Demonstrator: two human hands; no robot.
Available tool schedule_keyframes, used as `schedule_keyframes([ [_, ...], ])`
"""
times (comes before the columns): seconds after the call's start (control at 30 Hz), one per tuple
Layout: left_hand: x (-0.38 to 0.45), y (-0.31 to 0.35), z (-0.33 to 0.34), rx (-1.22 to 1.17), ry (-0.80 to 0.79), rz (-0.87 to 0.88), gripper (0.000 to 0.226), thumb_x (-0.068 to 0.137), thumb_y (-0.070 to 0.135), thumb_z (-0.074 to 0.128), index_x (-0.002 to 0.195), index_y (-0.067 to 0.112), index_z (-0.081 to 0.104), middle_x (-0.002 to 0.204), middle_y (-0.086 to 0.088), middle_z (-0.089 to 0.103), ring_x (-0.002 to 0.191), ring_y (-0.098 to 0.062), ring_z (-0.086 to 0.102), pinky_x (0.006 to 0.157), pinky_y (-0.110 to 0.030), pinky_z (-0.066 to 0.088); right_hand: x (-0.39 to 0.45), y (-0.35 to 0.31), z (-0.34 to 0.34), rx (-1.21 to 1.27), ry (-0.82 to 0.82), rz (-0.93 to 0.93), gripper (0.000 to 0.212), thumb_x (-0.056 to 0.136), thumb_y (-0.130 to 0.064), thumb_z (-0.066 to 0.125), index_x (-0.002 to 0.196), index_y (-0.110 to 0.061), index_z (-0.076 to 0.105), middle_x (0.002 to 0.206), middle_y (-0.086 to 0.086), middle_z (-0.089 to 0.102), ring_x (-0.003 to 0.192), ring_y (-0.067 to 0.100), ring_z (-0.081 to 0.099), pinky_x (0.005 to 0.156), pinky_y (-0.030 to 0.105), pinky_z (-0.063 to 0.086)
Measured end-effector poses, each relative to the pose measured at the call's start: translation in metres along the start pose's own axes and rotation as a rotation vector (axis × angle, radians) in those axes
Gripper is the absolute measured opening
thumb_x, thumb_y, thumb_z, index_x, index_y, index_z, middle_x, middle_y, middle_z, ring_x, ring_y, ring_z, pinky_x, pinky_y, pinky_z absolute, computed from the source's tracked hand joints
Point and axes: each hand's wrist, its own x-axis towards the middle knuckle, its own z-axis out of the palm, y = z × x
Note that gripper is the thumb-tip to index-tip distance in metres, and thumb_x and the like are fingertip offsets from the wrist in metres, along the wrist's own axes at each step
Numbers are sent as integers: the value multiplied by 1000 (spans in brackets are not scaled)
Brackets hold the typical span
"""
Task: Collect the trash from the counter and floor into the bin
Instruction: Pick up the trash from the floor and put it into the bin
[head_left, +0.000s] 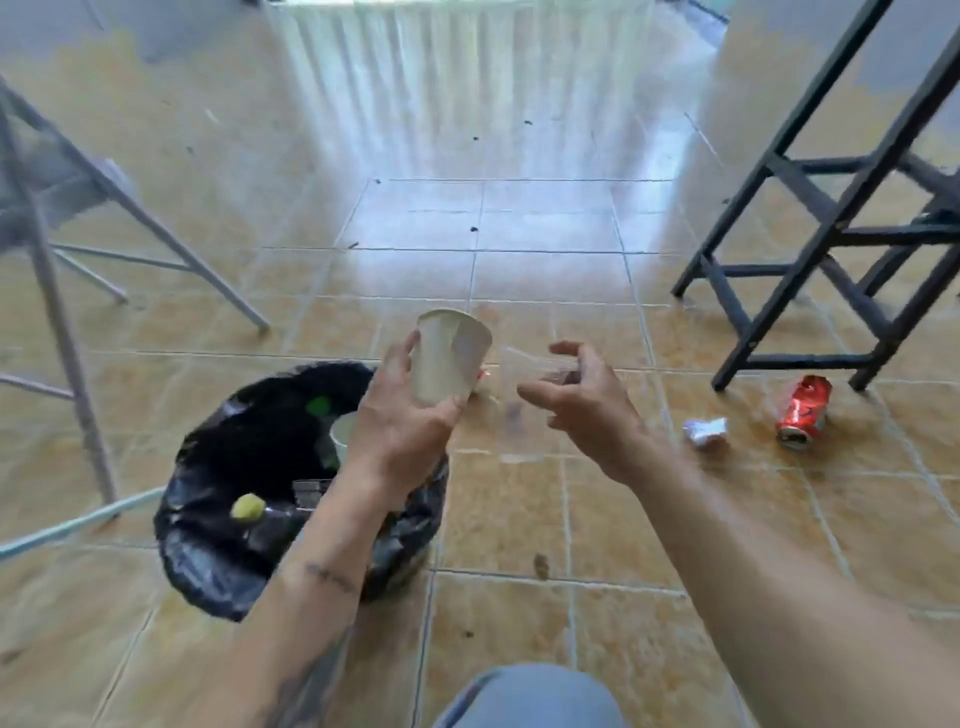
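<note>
Cup (451, 357) sits clenched in the left hand (402, 426) just beside the bin (218, 545) (ready to drop); right hand (584, 402) pinches a clear cup (524, 364).

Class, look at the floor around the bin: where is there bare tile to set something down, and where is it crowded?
Bare tile lies in front of the knee, between the bin and the right forearm, and far ahead toward the curtain. Crowded: right of the right hand, where the crumpled paper and crushed can lie by the black stool legs.
</note>
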Motion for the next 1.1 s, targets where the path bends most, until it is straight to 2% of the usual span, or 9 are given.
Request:
schedule_keyframes([
  [0.07,-10,-17,-37,28,57,-72,76,72,34,68,143,42,40,125,8,59,108,-17,62,93,-42,53,1,-17,35,42,-98,-17,69,64,-38,79,125,-26,50,103,3,67,97,23,69,81,42,55],
  [0.2,-28,-50,-83,119,117,-197,79,73,34,68,146,35,38,128,3,57,107,-19,59,84,-35,51,1,-28,93,-51,-222,-38,79,58,-46,77,128,-24,48,106,5,66,96,22,67,87,47,57],
  [0.33,-39,-69,-100,242,42,-272,80,76,43,67,150,29,41,145,1,49,126,-21,52,106,-41,43,-9,-16,118,-376,-302,-172,74,80,-41,75,143,-28,39,127,2,58,111,17,55,88,26,40],
  [0.5,-38,-73,-92,315,178,-216,52,90,24,61,141,22,53,138,-2,57,123,-20,54,102,-34,43,-13,5,104,-395,-243,-230,68,81,-33,75,140,-27,42,125,-1,54,119,21,55,100,37,46],
  [0.6,-31,-57,-69,310,208,-112,40,90,19,60,131,20,62,126,2,65,110,-14,60,92,-26,44,-5,12,69,-446,-250,-217,70,80,-33,76,141,-27,42,134,4,54,119,22,56,102,43,47],
  [0.73,-15,-17,-19,277,173,2,32,90,15,59,120,19,68,109,5,69,98,-9,64,83,-16,44,9,19,-3,-540,-204,-176,68,82,-35,76,141,-32,41,131,3,57,113,20,58,96,36,47],
  [0.87,1,21,46,269,100,72,23,90,14,56,104,24,70,94,13,69,85,6,62,72,-4,44,18,27,-86,-593,-144,-126,72,84,-39,74,145,-31,38,136,6,56,121,20,55,95,31,43],
  [1.0,12,53,121,284,26,94,34,85,11,53,110,23,73,100,7,74,89,-9,69,87,-27,54,21,45,-165,-621,-84,-42,71,84,-40,73,146,-31,38,139,6,54,123,23,54,92,30,40],
  [1.1,18,76,175,308,-53,83,34,83,13,52,107,24,73,100,7,74,89,-15,70,90,-31,54,19,65,-220,-628,-32,40,73,82,-41,73,145,-30,38,144,7,50,126,26,52,102,37,43],
])
